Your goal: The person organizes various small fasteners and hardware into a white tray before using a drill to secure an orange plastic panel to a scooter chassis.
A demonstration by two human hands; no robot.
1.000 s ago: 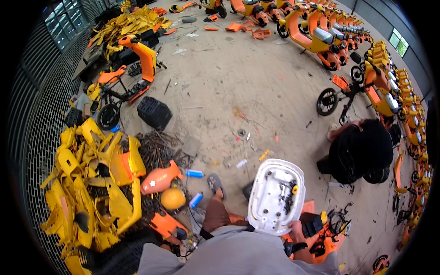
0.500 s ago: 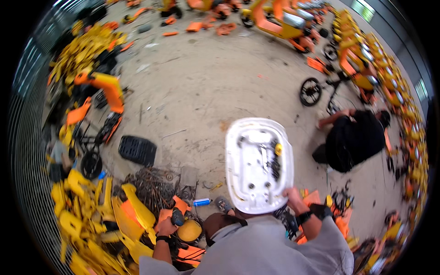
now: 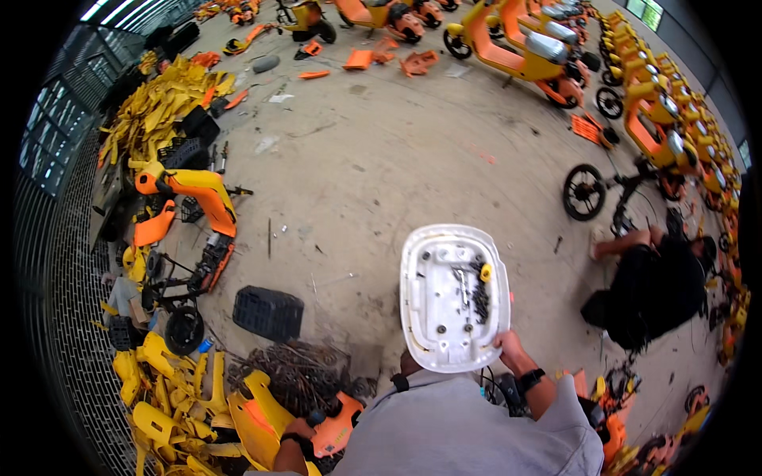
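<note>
My right hand (image 3: 510, 347) grips the near right edge of a white plastic shell (image 3: 444, 317), held up hollow side toward me. Loose dark screws and a small yellow piece (image 3: 485, 272) lie inside it. My left hand (image 3: 311, 420), with a black band at the wrist, is down low at an orange panel (image 3: 337, 428) beside a yellow panel (image 3: 258, 420). Its fingers are hidden among the parts. My grey shirt (image 3: 452, 436) fills the bottom of the view.
A person in black (image 3: 651, 293) crouches at the right by a bicycle wheel (image 3: 585, 192). Yellow panels (image 3: 171, 397) are heaped at lower left, with tangled dark scrap (image 3: 298, 373), a black crate (image 3: 267, 312) and a stripped orange frame (image 3: 198, 198). Rows of orange-yellow scooters (image 3: 659, 119) line the far and right sides.
The white shell has gone from low at my right to higher and more centred. My left hand has come into view and stays down at the orange panel.
</note>
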